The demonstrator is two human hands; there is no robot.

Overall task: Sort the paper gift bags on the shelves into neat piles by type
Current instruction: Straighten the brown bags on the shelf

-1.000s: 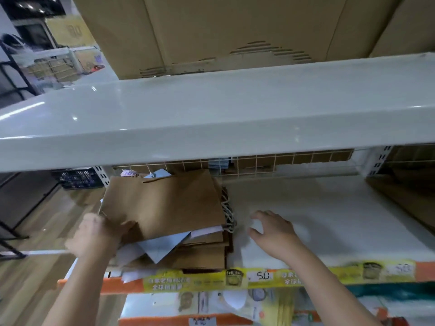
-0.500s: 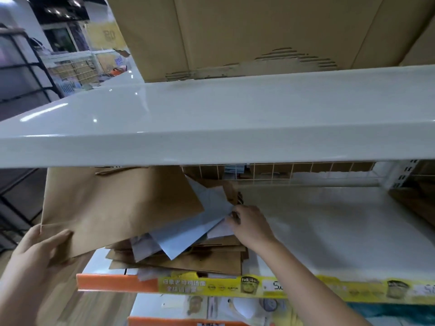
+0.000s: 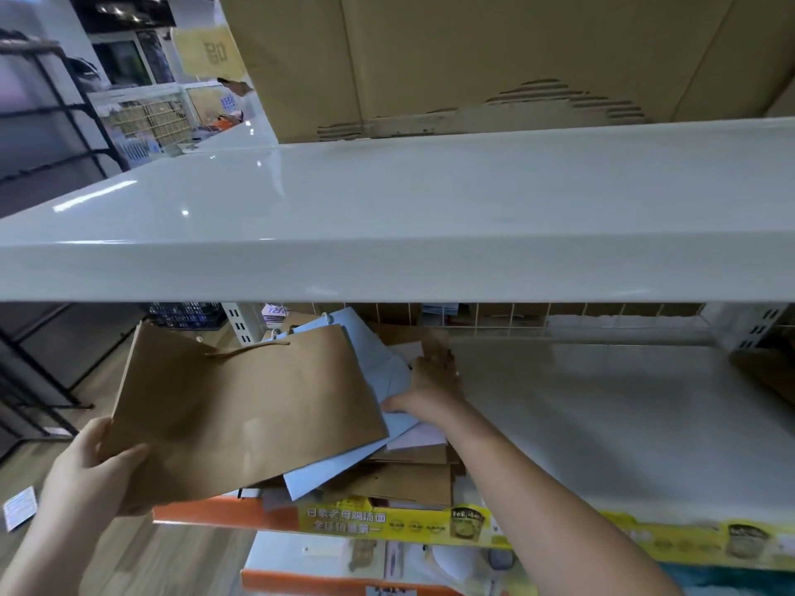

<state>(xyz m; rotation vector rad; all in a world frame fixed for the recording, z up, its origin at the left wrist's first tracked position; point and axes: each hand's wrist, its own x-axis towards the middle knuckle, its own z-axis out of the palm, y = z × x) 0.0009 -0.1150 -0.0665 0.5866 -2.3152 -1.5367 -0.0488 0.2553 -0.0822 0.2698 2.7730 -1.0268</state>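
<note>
White shelf (image 3: 602, 423) — messy pile of brown and blue bags (image 3: 404, 475) at its left.

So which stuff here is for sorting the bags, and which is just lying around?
For the job:
- brown bag, gripped by the left hand
- blue bag, under the right hand
- mixed pile
- shelf

Just lying about:
- cardboard boxes
- card on the floor
- price strip

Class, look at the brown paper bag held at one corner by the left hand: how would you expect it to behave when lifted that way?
The brown paper bag looks fairly stiff: gripped at one corner by the left hand, it stays flat without drooping. It is probably light, since one hand carries it. Its cord handle lies loose and may snag.
</note>
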